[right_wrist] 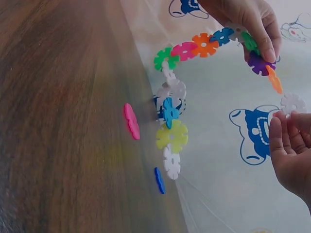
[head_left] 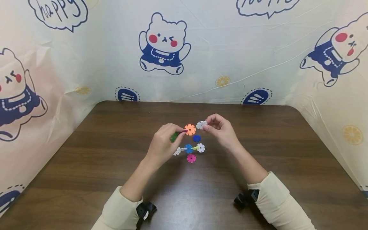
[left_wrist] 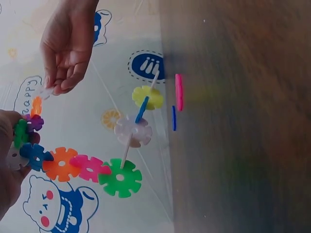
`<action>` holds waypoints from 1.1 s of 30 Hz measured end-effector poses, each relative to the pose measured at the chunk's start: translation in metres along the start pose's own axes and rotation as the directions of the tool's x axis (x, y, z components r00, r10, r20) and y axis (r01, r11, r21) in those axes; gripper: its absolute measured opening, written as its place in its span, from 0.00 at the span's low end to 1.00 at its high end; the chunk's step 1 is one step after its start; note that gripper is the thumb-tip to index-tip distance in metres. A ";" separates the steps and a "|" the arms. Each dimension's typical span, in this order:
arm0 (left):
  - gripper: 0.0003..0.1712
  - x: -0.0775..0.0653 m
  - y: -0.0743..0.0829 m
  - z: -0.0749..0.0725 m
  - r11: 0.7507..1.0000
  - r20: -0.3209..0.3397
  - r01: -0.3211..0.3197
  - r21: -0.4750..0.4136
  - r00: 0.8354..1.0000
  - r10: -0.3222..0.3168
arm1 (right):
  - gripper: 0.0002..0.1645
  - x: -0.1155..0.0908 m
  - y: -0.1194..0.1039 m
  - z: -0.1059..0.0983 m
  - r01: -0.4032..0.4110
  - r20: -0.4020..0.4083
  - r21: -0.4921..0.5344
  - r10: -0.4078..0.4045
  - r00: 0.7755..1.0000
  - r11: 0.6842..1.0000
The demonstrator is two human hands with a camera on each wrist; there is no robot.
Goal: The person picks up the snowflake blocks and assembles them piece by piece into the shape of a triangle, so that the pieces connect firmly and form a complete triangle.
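My left hand [head_left: 164, 141] pinches a chain of interlocked plastic snowflake discs near its purple disc [right_wrist: 261, 64] and green disc [left_wrist: 21, 133]. An orange disc [head_left: 190, 129] sticks out at the chain's end, toward the other hand. Between thumb and fingers, my right hand [head_left: 220, 130] holds a white disc [head_left: 202, 125] close beside that orange one; I cannot tell whether they touch. The rest of the chain dangles, with a pink disc [left_wrist: 91, 168], a larger green disc [left_wrist: 120, 178] and a yellow disc [right_wrist: 172, 136] along it, down to a white disc [right_wrist: 171, 162].
Two loose discs lie on the brown wooden table [head_left: 86, 166]: a pink one [head_left: 191, 158] and a dark blue one [head_left: 196, 138]. Behind the table hangs a printed cloth [head_left: 201, 64] with cartoon bears. Black wrist cameras sit at both cuffs.
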State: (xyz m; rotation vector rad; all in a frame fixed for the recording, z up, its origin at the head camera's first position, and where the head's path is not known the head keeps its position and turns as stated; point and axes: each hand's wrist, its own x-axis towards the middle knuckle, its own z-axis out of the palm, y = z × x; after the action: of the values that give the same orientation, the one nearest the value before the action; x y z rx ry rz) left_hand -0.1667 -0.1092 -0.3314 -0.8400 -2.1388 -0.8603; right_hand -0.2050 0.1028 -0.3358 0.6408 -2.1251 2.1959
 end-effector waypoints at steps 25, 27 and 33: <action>0.07 -0.003 0.001 0.002 0.977 0.006 0.088 -0.195 0.996 -0.088 | 0.06 -0.003 -0.001 0.002 0.077 0.091 -0.112 -0.067 0.994 0.991; 0.06 -0.004 0.000 0.002 0.977 0.003 0.095 -0.189 0.995 -0.096 | 0.06 -0.003 -0.002 0.002 0.097 0.090 -0.140 -0.085 0.992 0.985; 0.06 -0.005 0.000 0.004 0.978 0.002 0.103 -0.181 0.995 -0.104 | 0.06 -0.004 -0.003 0.003 0.078 0.081 -0.190 -0.064 0.995 0.979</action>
State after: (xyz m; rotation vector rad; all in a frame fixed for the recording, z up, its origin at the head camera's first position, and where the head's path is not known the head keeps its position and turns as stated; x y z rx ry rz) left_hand -0.1648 -0.1083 -0.3375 -0.8189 -2.1368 -1.1241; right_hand -0.2000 0.1012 -0.3345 0.7827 -2.2753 1.9277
